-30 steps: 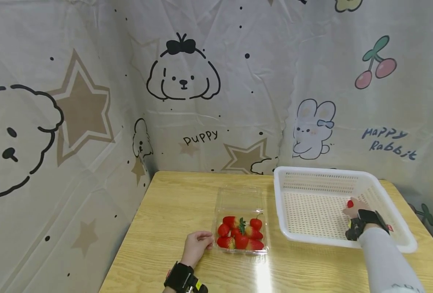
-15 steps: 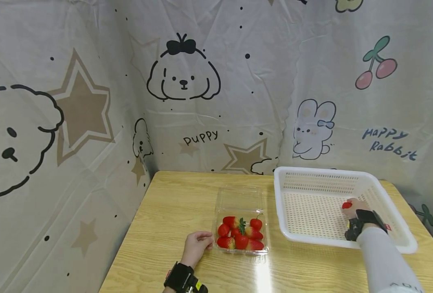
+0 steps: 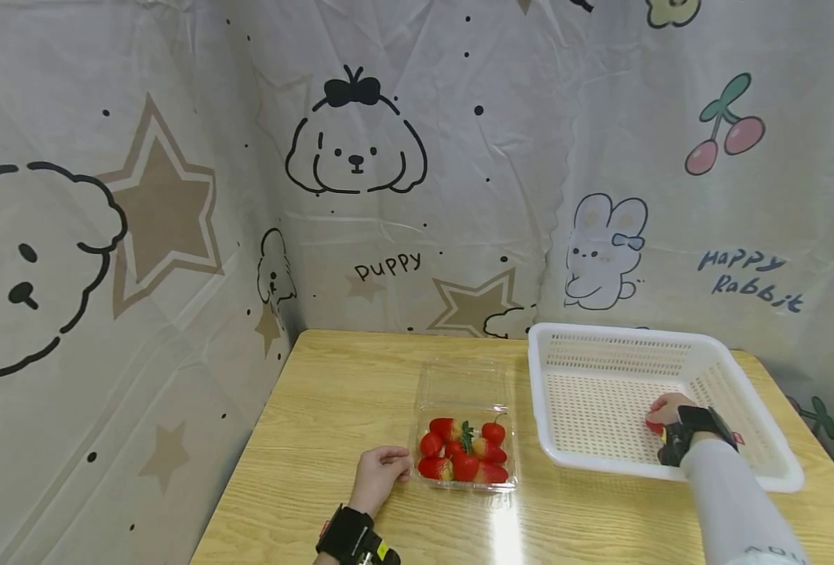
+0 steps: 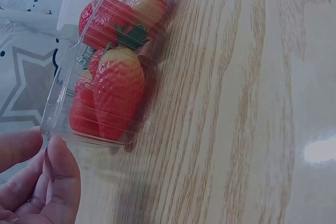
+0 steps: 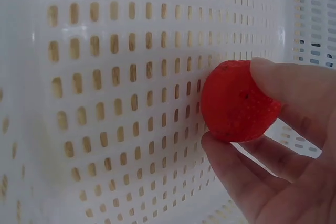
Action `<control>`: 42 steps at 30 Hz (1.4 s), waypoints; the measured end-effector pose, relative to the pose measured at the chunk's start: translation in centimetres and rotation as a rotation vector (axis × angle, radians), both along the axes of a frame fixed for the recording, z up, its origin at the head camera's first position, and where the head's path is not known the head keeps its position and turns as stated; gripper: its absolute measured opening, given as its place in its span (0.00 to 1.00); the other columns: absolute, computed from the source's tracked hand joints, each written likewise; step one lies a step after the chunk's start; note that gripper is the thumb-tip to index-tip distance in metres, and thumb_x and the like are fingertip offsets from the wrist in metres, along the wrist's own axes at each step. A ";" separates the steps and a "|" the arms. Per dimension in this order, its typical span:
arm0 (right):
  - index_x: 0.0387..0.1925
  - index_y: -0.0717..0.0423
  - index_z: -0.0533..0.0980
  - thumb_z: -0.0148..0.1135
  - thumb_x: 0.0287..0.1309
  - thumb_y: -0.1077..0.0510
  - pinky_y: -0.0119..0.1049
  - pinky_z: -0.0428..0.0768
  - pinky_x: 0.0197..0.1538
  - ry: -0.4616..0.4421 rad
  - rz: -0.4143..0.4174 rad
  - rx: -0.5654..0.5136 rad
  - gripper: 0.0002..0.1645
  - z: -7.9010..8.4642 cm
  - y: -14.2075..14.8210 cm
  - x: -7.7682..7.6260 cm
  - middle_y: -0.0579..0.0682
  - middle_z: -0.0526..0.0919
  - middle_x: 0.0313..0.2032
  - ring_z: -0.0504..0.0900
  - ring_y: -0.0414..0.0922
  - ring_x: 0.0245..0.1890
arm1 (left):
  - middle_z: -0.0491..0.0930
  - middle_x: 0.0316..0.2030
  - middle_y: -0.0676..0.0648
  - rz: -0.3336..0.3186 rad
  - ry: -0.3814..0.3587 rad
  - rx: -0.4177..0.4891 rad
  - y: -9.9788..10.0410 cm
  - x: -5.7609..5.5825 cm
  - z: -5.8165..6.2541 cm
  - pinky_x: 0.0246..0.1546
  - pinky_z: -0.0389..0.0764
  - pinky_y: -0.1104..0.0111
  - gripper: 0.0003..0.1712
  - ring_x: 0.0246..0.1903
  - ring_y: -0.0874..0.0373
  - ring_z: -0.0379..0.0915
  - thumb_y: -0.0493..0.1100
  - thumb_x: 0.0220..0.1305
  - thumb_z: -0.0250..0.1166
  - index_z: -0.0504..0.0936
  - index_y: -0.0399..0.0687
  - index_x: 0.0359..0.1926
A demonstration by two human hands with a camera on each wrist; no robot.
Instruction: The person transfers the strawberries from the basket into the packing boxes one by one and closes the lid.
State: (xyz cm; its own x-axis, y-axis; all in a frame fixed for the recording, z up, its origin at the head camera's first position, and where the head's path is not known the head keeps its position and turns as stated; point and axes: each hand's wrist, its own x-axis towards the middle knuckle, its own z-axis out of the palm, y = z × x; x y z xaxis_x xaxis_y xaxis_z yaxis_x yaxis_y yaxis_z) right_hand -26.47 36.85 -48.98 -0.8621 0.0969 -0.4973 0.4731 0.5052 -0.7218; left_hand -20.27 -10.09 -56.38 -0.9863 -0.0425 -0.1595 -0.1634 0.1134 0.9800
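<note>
My right hand (image 3: 667, 408) is inside the white basket and holds a red strawberry (image 5: 233, 103) between thumb and fingers. In the right wrist view the fruit sits low over the slotted basket floor; whether it touches the floor I cannot tell. My left hand (image 3: 380, 475) is at the left edge of a clear plastic clamshell box (image 3: 462, 384), whose lid lies back. Its thumb and finger pinch the rim at a corner in the left wrist view. Several strawberries (image 4: 119, 95) fill the box, some with green leaves.
The white slotted basket (image 3: 544, 408) stands on the right of the wooden table (image 3: 346, 392), close to the clamshell box. A printed cloth (image 3: 417, 220) hangs behind the table and along its left side.
Inside the basket my right hand has moved left and a little nearer, carrying the strawberry lower. My left hand and the box have stayed put.
</note>
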 end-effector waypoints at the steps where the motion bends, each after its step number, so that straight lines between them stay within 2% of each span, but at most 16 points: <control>1: 0.41 0.69 0.62 0.51 0.59 0.64 0.42 0.78 0.27 -0.002 0.007 0.007 0.13 0.0 0.1 -0.1 0.61 0.66 0.35 0.68 0.53 0.31 | 0.80 0.26 0.43 -0.002 -0.001 -0.002 0.0 0.0 0.0 0.26 0.82 0.69 0.14 0.25 0.61 0.76 0.32 0.55 0.62 0.77 0.22 0.40; 4: 0.44 0.69 0.63 0.52 0.59 0.61 0.42 0.78 0.27 0.012 0.040 0.071 0.16 0.0 0.5 -0.6 0.64 0.67 0.38 0.69 0.56 0.34 | 0.80 0.26 0.44 -0.009 0.000 0.005 -0.1 -0.1 0.1 0.26 0.82 0.69 0.14 0.25 0.60 0.76 0.32 0.56 0.62 0.76 0.21 0.40; 7: 0.47 0.70 0.65 0.55 0.58 0.58 0.42 0.76 0.30 0.086 0.154 0.195 0.21 0.0 1.5 -2.0 0.67 0.71 0.40 0.70 0.57 0.37 | 0.80 0.26 0.43 -0.014 -0.005 0.012 -0.2 -0.3 0.0 0.26 0.82 0.68 0.14 0.25 0.59 0.76 0.30 0.55 0.62 0.76 0.20 0.40; 10: 0.44 0.73 0.68 0.58 0.55 0.57 0.41 0.74 0.30 0.248 0.248 0.339 0.23 0.1 2.4 -3.9 0.66 0.76 0.35 0.74 0.55 0.33 | 0.80 0.26 0.43 -0.013 -0.006 0.018 -0.2 -0.3 0.0 0.26 0.82 0.68 0.14 0.25 0.58 0.77 0.30 0.55 0.62 0.76 0.19 0.40; 14: 0.43 0.74 0.70 0.58 0.54 0.58 0.40 0.74 0.29 0.436 0.287 0.434 0.22 1.9 1.8 -5.0 0.67 0.75 0.32 0.74 0.54 0.29 | 0.80 0.26 0.43 -0.003 0.001 0.004 -0.2 -0.2 0.1 0.26 0.82 0.68 0.15 0.26 0.58 0.77 0.31 0.56 0.62 0.76 0.20 0.41; 18: 0.49 0.72 0.69 0.57 0.58 0.57 0.39 0.74 0.32 0.517 0.295 0.404 0.23 4.9 -0.4 -4.9 0.68 0.74 0.39 0.74 0.56 0.34 | 0.80 0.26 0.42 0.006 0.004 -0.007 -0.1 0.0 0.1 0.26 0.82 0.69 0.14 0.25 0.60 0.76 0.31 0.55 0.62 0.76 0.21 0.40; 23: 0.51 0.69 0.70 0.58 0.58 0.58 0.46 0.78 0.39 0.653 0.333 0.314 0.23 8.4 -3.9 -4.5 0.68 0.76 0.43 0.75 0.60 0.40 | 0.80 0.27 0.42 0.008 0.003 -0.009 -0.1 0.0 0.2 0.26 0.82 0.69 0.14 0.25 0.61 0.76 0.31 0.55 0.62 0.76 0.21 0.40; 26: 0.50 0.68 0.71 0.59 0.57 0.60 0.49 0.79 0.42 0.742 0.384 0.252 0.21 10.0 -6.5 -4.3 0.66 0.76 0.44 0.76 0.61 0.42 | 0.80 0.27 0.42 0.007 0.000 -0.008 -0.1 0.1 0.2 0.26 0.82 0.70 0.14 0.25 0.61 0.76 0.31 0.55 0.62 0.77 0.22 0.40; 29: 0.48 0.66 0.73 0.61 0.56 0.62 0.50 0.79 0.44 0.829 0.447 0.186 0.19 10.9 -9.2 -4.0 0.64 0.76 0.44 0.77 0.59 0.42 | 0.80 0.27 0.42 0.003 -0.004 -0.009 -0.1 0.1 0.1 0.26 0.82 0.69 0.14 0.25 0.60 0.76 0.31 0.56 0.62 0.77 0.22 0.40; 33: 0.46 0.66 0.74 0.62 0.54 0.64 0.46 0.80 0.45 0.923 0.549 0.100 0.17 11.1 -12.8 -3.3 0.60 0.76 0.42 0.77 0.54 0.41 | 0.80 0.27 0.42 0.000 -0.013 -0.004 -0.1 0.1 -0.1 0.26 0.82 0.68 0.13 0.25 0.60 0.76 0.31 0.56 0.62 0.77 0.22 0.40; 36: 0.46 0.65 0.75 0.63 0.52 0.66 0.42 0.80 0.45 0.952 0.630 0.077 0.17 10.5 -15.3 -2.7 0.57 0.76 0.42 0.78 0.52 0.41 | 0.80 0.27 0.42 0.000 -0.012 -0.005 0.0 0.1 -0.2 0.26 0.82 0.69 0.13 0.25 0.60 0.76 0.31 0.56 0.62 0.77 0.22 0.40; 39: 0.45 0.65 0.75 0.63 0.52 0.66 0.41 0.81 0.43 0.951 0.714 0.093 0.17 9.2 -17.5 -2.3 0.56 0.75 0.41 0.78 0.50 0.40 | 0.80 0.26 0.42 0.004 -0.001 -0.005 0.1 0.1 0.0 0.26 0.82 0.70 0.14 0.25 0.60 0.76 0.32 0.56 0.62 0.77 0.21 0.40; 42: 0.45 0.63 0.75 0.62 0.52 0.65 0.39 0.81 0.42 0.911 0.789 0.112 0.16 7.6 -19.4 -1.8 0.56 0.75 0.42 0.78 0.49 0.40 | 0.80 0.26 0.42 0.008 0.008 -0.003 0.1 0.2 0.2 0.26 0.82 0.71 0.14 0.24 0.60 0.76 0.32 0.56 0.62 0.77 0.21 0.40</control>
